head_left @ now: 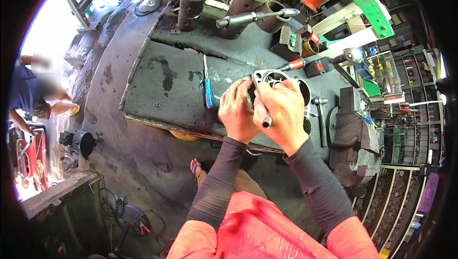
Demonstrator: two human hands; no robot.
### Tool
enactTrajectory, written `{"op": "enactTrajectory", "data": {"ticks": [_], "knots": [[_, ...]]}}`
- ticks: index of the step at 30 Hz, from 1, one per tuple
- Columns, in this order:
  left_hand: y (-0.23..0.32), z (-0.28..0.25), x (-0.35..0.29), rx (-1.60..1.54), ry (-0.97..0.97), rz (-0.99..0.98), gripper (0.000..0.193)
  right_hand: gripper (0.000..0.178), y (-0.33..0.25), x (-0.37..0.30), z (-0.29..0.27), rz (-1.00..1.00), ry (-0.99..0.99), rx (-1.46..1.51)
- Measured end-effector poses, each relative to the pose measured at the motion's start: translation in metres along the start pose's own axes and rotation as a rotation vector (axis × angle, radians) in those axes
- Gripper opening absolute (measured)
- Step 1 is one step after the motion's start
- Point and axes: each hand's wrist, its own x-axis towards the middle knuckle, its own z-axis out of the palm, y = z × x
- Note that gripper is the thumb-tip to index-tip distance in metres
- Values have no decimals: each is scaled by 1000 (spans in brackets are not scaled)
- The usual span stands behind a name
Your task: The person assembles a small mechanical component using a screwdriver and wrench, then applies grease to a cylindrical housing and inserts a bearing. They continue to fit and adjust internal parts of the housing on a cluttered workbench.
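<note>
A pale metal engine casting (302, 93) with large round openings sits on the dark workbench (164, 94), partly covered by my hands. My right hand (285, 113) is closed around a metal bar tool (266, 122); its round hollow end points toward me, and its far end lies against the casting. On the casting's left side, my left hand (237, 111) curls its fingers round the edge, though the fingertips are partly hidden. Left of that hand lies a screwdriver (208, 92) with a blue handle. To the right of the casting rests a hammer (322, 120).
A bench vise (355, 139) stands at the bench's right end. Behind the casting lie a red and black power tool (315, 66) and a long metal turnbuckle (253, 18). Metal cups (191, 10) hold rods at the back. Another person (36, 92) is at far left.
</note>
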Motion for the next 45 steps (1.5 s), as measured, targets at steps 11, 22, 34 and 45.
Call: {"op": "enactTrajectory", "data": {"ticks": [11,22,34,45], "knots": [[-2,-9,2,-81,-160,-84,100,33,63,46,-65,-505,-528,-44],[-7,-7,-1,-62,-98,-95,103,28,75,98,-26,-1083,-474,-280],[-8,-11,0,-89,-119,-38,120,30,65,142,-23,-1658,-328,-417],[3,-11,3,0,-86,-42,113,19,60,131,-12,-1598,-428,-466]]}}
